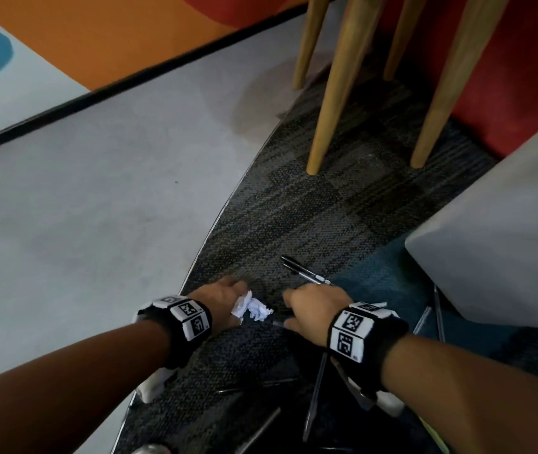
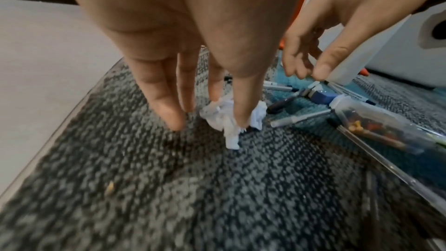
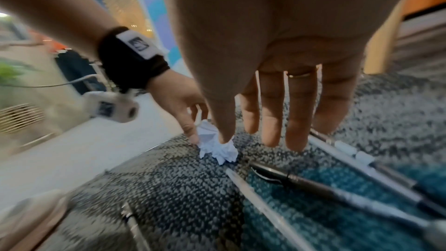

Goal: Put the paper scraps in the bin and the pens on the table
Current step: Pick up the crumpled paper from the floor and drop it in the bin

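Observation:
A crumpled white paper scrap (image 1: 253, 309) lies on the dark carpet. My left hand (image 1: 239, 301) reaches down to it, and in the left wrist view the thumb (image 2: 241, 110) and a finger pinch the paper scrap (image 2: 225, 121) between them. My right hand (image 1: 293, 311) hovers just to the right with straight fingers (image 3: 295, 121), holding nothing, its thumb near the scrap (image 3: 222, 150). Several pens lie around it: a black one (image 1: 303, 271) just beyond the hand, a dark pen (image 3: 313, 184) and a clear pen (image 3: 253, 194) under the fingers.
A white bin (image 1: 497, 231) stands at the right on the carpet. Wooden table legs (image 1: 336, 93) rise at the back. A clear pencil case (image 2: 376, 127) lies among more pens (image 1: 315, 398). Smooth grey floor (image 1: 97, 208) lies to the left.

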A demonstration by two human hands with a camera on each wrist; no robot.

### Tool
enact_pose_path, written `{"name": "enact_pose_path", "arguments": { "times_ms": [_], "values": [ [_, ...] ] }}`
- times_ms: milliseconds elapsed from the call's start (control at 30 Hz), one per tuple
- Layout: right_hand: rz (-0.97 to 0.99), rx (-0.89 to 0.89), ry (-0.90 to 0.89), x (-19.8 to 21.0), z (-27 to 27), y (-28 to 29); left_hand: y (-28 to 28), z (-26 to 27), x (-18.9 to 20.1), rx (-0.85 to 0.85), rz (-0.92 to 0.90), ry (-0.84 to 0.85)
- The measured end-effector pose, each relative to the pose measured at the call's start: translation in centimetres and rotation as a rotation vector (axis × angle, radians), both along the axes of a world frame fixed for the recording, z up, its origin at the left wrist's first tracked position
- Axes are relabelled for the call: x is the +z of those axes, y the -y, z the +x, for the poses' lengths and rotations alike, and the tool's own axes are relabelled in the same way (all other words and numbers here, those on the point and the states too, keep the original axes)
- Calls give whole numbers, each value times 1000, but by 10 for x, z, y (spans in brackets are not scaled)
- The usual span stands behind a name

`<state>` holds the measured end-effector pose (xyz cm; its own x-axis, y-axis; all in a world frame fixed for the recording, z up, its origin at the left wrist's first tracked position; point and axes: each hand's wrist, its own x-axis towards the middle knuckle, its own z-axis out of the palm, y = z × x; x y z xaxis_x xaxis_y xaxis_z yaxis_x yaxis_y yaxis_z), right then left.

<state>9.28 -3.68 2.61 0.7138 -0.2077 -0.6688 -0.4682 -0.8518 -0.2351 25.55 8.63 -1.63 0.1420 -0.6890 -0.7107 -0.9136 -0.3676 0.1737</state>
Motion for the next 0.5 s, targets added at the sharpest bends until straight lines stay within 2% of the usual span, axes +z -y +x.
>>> {"name": "enact_pose_path", "arguments": {
  "times_ms": [167, 333, 500],
  "values": [
    [20, -106, 9, -25, 25, -11, -19, 3, -12, 224, -41, -56],
    [19, -189, 60, -40, 46, -26, -25, 9, -8, 329, -120, -66],
    [55, -243, 47, -57, 45, -40, -28, 19, -5, 410, -169, -38]
  ]
}}
